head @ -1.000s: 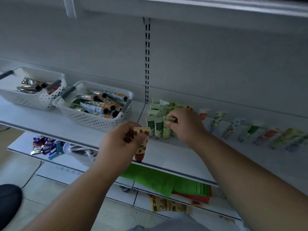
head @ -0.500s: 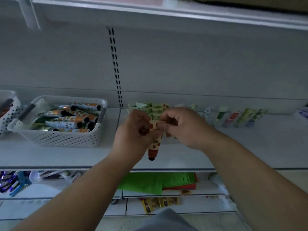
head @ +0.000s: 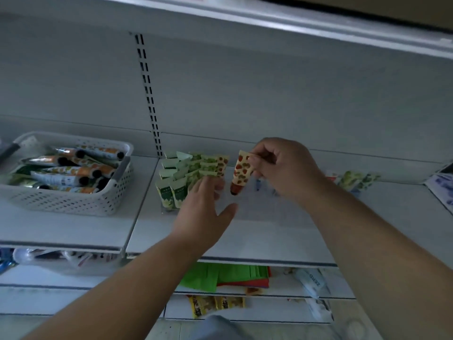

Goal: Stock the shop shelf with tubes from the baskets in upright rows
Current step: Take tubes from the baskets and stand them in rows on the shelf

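Observation:
My right hand (head: 284,168) pinches the crimped top of a cream tube with red and green spots (head: 241,173), cap down, hanging just above the white shelf (head: 269,231). It hangs right of the upright green tubes (head: 186,177) standing in rows, beside one matching spotted tube (head: 222,164) at the back. My left hand (head: 206,209) is open, fingers spread, in front of those rows. A white perforated basket (head: 73,200) at the left holds several tubes lying flat.
More tubes (head: 355,179) lean against the back wall to the right. An upper shelf (head: 245,13) overhangs. Below the shelf lie green and red packets (head: 228,276) and yellow packets (head: 215,304). A slotted upright (head: 149,94) runs up the back panel.
The spotted tube passed from my left hand to my right hand, which carried it right of the green rows. My left hand let go and opened. The view shifted rightward.

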Demonstrator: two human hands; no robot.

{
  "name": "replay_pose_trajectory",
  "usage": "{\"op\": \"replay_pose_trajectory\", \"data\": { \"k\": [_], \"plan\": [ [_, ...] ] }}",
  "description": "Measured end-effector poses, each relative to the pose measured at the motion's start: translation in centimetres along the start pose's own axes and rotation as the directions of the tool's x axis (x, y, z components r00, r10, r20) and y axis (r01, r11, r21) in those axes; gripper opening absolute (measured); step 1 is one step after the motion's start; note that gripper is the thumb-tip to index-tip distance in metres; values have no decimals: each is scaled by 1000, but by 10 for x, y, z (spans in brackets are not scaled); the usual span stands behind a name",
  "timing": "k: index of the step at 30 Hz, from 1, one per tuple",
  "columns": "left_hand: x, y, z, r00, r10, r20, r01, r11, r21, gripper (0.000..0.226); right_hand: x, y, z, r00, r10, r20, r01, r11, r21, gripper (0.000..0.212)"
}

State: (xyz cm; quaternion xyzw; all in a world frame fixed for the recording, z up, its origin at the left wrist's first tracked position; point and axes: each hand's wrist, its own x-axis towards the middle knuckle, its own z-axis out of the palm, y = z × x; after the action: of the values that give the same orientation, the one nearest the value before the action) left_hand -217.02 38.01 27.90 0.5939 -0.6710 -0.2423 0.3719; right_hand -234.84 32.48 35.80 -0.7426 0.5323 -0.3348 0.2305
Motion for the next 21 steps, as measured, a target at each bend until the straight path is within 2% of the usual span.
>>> {"op": "replay_pose_trajectory", "data": {
  "k": [9, 16, 21],
  "plan": [
    [4, 3, 36, 992, -45, -118, 50, 998, 42, 38, 59, 39, 11, 971, -212, 110, 231, 950, -210, 9],
    [0, -2, 48, 974, -70, -214, 82, 996, 47, 37, 73, 48, 31, 931, -260, 256, 337, 880, -335, 11],
    [-1, -1, 50, 959, -98, -264, 108, 994, 23, 35, 69, 48, 33, 939, -241, 246, 321, 873, -367, 21]
  ]
}}
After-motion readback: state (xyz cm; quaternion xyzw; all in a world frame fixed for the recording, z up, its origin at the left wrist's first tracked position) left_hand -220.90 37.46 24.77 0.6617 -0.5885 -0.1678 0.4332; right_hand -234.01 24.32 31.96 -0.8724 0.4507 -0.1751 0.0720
